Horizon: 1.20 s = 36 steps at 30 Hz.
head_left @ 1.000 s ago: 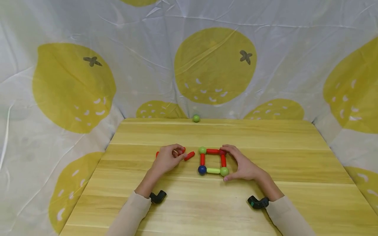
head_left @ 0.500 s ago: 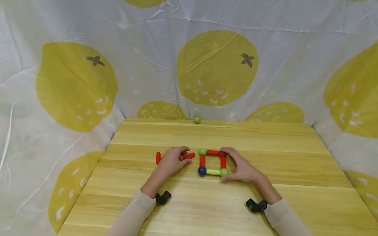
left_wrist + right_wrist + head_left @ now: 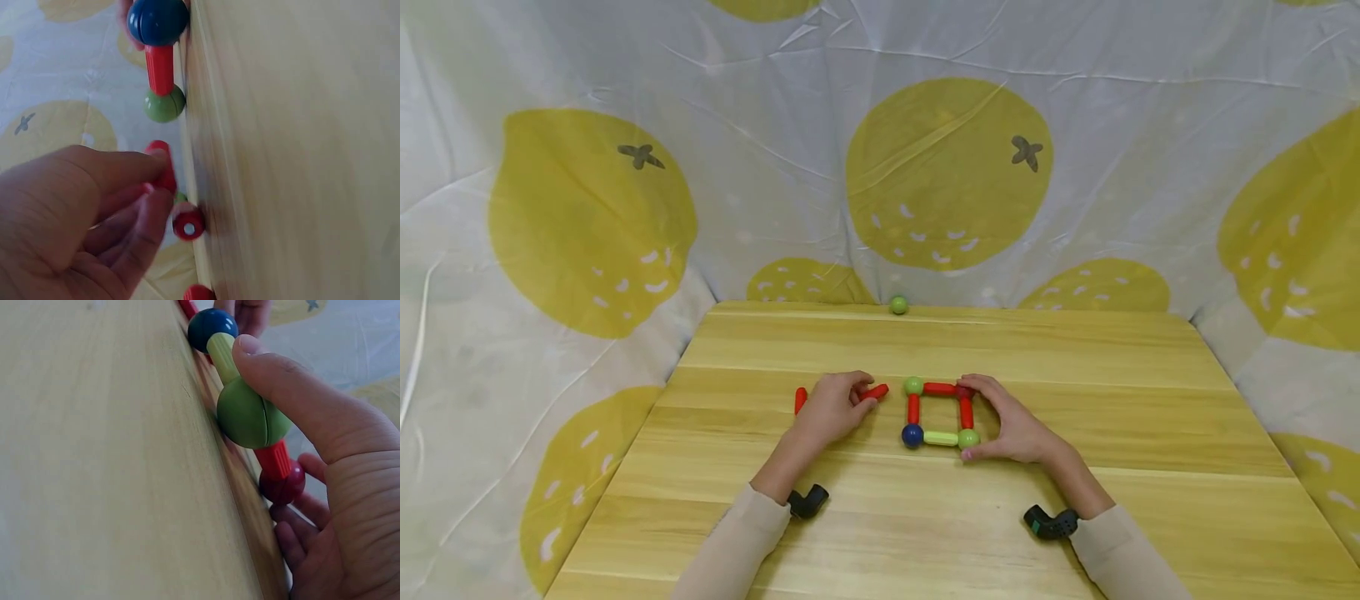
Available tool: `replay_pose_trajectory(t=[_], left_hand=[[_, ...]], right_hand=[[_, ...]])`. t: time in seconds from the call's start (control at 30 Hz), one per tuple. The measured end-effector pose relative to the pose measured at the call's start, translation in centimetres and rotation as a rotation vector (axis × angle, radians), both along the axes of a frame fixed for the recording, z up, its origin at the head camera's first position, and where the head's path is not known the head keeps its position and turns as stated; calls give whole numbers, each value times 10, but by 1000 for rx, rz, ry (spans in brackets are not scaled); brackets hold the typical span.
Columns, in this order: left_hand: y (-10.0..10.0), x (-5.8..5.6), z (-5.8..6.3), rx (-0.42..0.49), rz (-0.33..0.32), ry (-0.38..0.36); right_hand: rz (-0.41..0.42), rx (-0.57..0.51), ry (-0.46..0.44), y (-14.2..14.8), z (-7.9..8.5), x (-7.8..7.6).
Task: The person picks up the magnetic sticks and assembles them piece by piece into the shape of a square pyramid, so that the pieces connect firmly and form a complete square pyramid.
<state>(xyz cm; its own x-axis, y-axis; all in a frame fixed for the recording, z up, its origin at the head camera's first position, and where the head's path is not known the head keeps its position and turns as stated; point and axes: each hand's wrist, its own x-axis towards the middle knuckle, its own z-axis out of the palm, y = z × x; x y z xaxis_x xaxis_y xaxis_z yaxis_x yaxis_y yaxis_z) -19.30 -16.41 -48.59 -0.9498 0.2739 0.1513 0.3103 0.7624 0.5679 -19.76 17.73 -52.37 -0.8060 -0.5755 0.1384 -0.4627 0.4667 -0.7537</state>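
Note:
On the wooden table lies a square of magnetic rods and balls, with three red rods (image 3: 913,409) and one yellow-green rod (image 3: 941,438). Its corners are a blue ball (image 3: 913,435), two green balls (image 3: 913,386) and a dark red ball (image 3: 282,483). My right hand (image 3: 1017,423) holds the square's right side, thumb against the near green ball (image 3: 250,414) and fingers at the dark red one. Left of the square, my left hand (image 3: 833,408) pinches a loose red magnetic rod (image 3: 164,165) between thumb and fingers.
Another red rod (image 3: 801,400) lies left of the left hand. In the left wrist view a red rod (image 3: 189,223) shows its metal end below the fingers. A loose green ball (image 3: 898,305) sits at the table's back edge, before a lemon-print cloth (image 3: 760,167).
My left hand moved right to the loose red rod, took it between thumb and fingers, and shifted it slightly left. My right hand stays at the square.

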Motion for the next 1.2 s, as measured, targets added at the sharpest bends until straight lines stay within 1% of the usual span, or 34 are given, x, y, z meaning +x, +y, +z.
replay_pose_trajectory(t=[0.07,0.13,0.2,0.33,0.5,0.63,0.77,0.93,1.2], left_hand=[[-3,0,0,75,-5,-28],[-4,1,0,157,-37,-66],[-4,3,-2,228,-84,-121],[0,6,-4,318,-203,-193],[11,10,-3,384,-358,-209],[17,12,-5,395,-440,-212],[21,12,-10,378,-473,-227],[23,12,-14,370,-474,-208],[23,14,-12,335,-492,-174]], right_hand=[[-3,5,2,0,0,0],[-5,9,4,0,-1,0],[-9,5,-4,0,-1,0],[-12,3,-14,2,-2,-2],[-19,8,-21,3,-3,-3],[-23,8,-17,3,-4,-4],[-22,0,-19,3,-4,-3],[-13,-14,-18,3,-4,-3],[14,-88,-1,6,-2,-5]])
